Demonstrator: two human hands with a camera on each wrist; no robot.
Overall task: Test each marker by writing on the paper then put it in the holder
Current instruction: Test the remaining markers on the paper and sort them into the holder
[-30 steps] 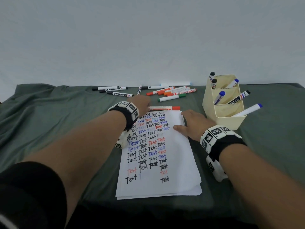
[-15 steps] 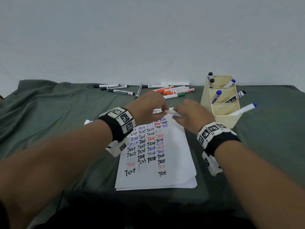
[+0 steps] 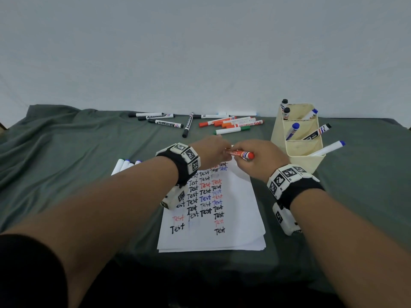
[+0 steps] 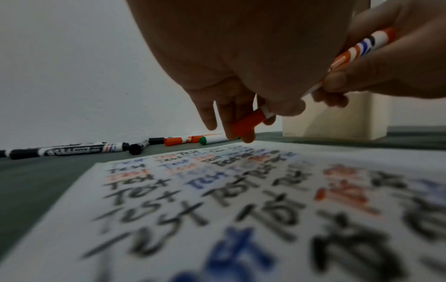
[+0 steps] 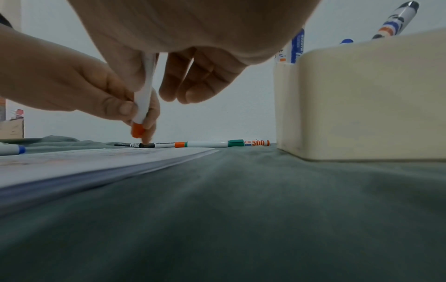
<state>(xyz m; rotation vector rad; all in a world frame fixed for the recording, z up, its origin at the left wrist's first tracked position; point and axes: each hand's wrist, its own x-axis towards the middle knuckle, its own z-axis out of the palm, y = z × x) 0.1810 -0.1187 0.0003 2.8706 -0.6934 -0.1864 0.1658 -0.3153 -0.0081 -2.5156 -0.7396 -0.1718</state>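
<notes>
Furthest out from the left fingers, low on the green cloth [image 3: 66,156], a small cluster of white markers with blue caps [image 3: 124,164] lies beside the left forearm. Beyond the fingers toward the wall, a row of black-capped markers [image 3: 165,123] is spread on the cloth, and next to them lie the orange-capped markers [image 3: 231,123] and a single green-capped marker [image 3: 232,130], near the fingertips but not touched.

The left hand [image 3: 211,152] is curled, its thumb and fingertips pinching the orange cap [image 4: 247,122] of the orange marker [image 3: 239,154]. In the left wrist view the cap sits between the thumb and the first fingers [image 4: 229,114], the other fingers hanging down beside it. Whether the cap is seated on the barrel or partly off cannot be told.

The marker runs across from the left fingers to the right ones, roughly level, above the top edge of the paper [image 3: 233,218], which lies under both hands and carries rows of the word "Test" in black, red and blue.

The right hand [image 3: 260,161] grips the white barrel: thumb and forefinger are closed round it, its orange end sticking out by the knuckles, while the remaining fingers [image 5: 193,84] are loosely bent and hold nothing.

Just beside the right hand stands the cream holder [image 3: 298,150], already holding several blue- and black-capped markers in its tiers.
</notes>
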